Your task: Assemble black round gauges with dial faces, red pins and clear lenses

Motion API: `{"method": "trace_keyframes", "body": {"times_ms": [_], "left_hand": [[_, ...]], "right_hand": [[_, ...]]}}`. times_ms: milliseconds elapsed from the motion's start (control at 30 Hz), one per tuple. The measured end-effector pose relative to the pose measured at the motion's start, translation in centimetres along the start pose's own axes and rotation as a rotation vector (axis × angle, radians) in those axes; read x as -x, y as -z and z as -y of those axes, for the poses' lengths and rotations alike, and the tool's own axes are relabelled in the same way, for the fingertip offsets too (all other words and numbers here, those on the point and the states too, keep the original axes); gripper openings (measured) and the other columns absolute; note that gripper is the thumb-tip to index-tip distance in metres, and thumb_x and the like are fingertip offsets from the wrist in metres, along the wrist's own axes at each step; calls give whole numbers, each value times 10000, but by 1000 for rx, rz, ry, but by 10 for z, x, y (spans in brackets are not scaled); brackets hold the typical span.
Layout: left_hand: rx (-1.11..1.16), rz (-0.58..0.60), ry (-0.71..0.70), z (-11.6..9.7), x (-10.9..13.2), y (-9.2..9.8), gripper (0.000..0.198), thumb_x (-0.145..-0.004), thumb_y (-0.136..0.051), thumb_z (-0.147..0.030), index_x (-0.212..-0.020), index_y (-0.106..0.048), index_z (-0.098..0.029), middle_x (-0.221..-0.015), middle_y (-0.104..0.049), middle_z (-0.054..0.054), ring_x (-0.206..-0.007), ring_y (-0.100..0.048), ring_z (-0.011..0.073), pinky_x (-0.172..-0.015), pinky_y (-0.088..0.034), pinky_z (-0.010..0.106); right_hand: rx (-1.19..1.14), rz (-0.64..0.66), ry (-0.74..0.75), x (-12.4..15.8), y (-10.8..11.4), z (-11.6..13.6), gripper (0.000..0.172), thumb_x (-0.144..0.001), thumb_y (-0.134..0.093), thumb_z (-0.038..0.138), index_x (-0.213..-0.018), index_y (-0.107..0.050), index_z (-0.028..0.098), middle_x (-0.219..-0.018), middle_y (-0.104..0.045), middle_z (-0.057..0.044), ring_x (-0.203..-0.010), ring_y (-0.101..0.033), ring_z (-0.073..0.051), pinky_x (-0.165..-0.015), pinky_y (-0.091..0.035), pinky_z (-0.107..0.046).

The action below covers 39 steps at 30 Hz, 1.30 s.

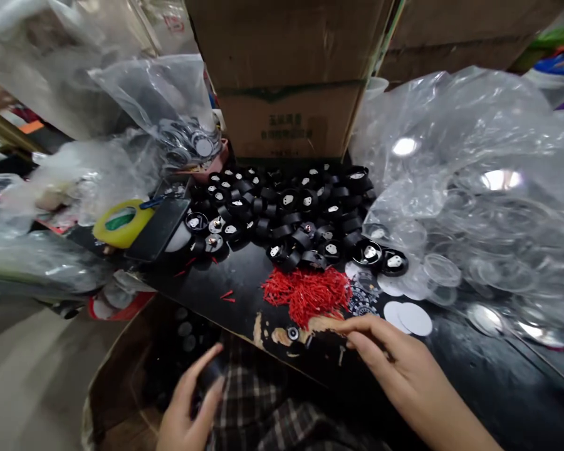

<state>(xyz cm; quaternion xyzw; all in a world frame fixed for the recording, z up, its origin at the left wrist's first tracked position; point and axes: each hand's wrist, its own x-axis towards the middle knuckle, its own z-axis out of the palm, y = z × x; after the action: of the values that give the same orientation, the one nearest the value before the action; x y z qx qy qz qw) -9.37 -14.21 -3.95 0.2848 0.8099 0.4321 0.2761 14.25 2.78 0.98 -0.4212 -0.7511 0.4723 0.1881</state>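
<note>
My left hand (190,401) is at the lower left, over the box beside the table edge. Between its thumb and fingers sits a blurred dark piece (210,374), partly hidden. My right hand (395,360) hovers by the near edge of a heap of thin red pointers (310,293), thumb and forefinger pinched together. Whatever is in that pinch is too small to make out. Close to these fingers lie a small black-and-white ring (292,333) and a tiny metal pin (341,355). Beyond the heap are many black round cases (305,219) with silvery parts inside.
Clear plastic lenses (442,269) spill from a large bag at right, near white discs (414,319) and printed dials (363,300). A yellow tape roll (121,223) stands left. Cardboard cartons (286,119) rise behind. An open box (122,388) holding dark pieces sits below the table edge.
</note>
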Motion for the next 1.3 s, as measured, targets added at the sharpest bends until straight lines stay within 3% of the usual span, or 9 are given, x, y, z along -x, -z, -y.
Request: {"method": "trace_keyframes", "body": {"times_ms": [67,167,333,500,700,800,867,1067,1300], "left_hand": [[-163,-163,-171,1,-9,7,374,-739,-682,-392,-1102,-685,-306,-1330,-592,56,-1317,-425,338,-1137,-217,553],[-176,-38,-391,-38,-36,-17,338,-878,-526,-317,-1207,-601,-293,-1291,-613,59,-1236,-519,246,-1086,-350,453],[-210,100,-450,-105,-109,-75,411,-861,-563,-403,-1222,-563,-206,-1181,-668,121,-1133,-586,272,-990,-416,442],[-220,102,-461,-108,-144,-98,459,-761,-691,-399,-1148,-589,-173,-1110,-684,157,-1075,-605,317,-953,-415,502],[-135,76,-565,-105,-98,-76,536,-795,-659,-322,-1289,-495,-194,-1299,-575,132,-1207,-518,270,-1054,-353,445],[-22,300,-711,-97,-52,-73,551,-711,-744,-272,-1237,-586,-310,-1259,-633,53,-1194,-542,290,-1070,-355,448],[122,452,-556,-88,-29,-77,550,-711,-746,-263,-1233,-599,-356,-1296,-623,25,-1217,-536,295,-1071,-372,440],[632,752,395,-77,-2,-99,497,-770,-689,-416,-1231,-612,-246,-1233,-666,105,-944,-699,296,-776,-579,377],[887,681,535,-91,5,-108,411,-750,-734,-346,-1133,-652,-222,-1095,-733,104,-829,-722,206,-751,-566,280]], "right_hand": [[9,7,30,-3,-8,1,249,-940,-422,411,-935,-636,282,-998,-703,-39,-934,-648,-217,-810,-507,-345],[39,81,175,-6,-21,7,222,-931,-434,373,-873,-626,277,-954,-699,-29,-920,-651,-212,-810,-511,-344],[120,59,142,4,-21,5,229,-922,-446,395,-862,-644,296,-982,-699,-24,-939,-661,-218,-781,-529,-329],[124,127,16,15,-16,-5,302,-927,-405,444,-833,-647,289,-835,-700,-12,-762,-657,-212,-676,-521,-334],[-132,63,-75,2,-12,4,269,-924,-447,433,-1015,-618,246,-1029,-678,-53,-910,-627,-201,-795,-486,-329],[-324,11,-116,-4,-8,9,321,-885,-516,470,-1035,-587,196,-883,-667,-39,-774,-605,-163,-698,-476,-281],[-379,-2,-119,-4,-6,9,305,-873,-543,478,-942,-590,184,-822,-645,-20,-727,-575,-142,-659,-454,-258],[-256,44,-94,12,17,-8,212,-875,-575,398,-942,-652,213,-855,-659,-11,-763,-590,-144,-694,-454,-266],[522,-290,-309,13,69,-59,336,-801,-639,251,-1128,-602,180,-1080,-564,-98,-1031,-552,-282,-919,-409,-462]]}}
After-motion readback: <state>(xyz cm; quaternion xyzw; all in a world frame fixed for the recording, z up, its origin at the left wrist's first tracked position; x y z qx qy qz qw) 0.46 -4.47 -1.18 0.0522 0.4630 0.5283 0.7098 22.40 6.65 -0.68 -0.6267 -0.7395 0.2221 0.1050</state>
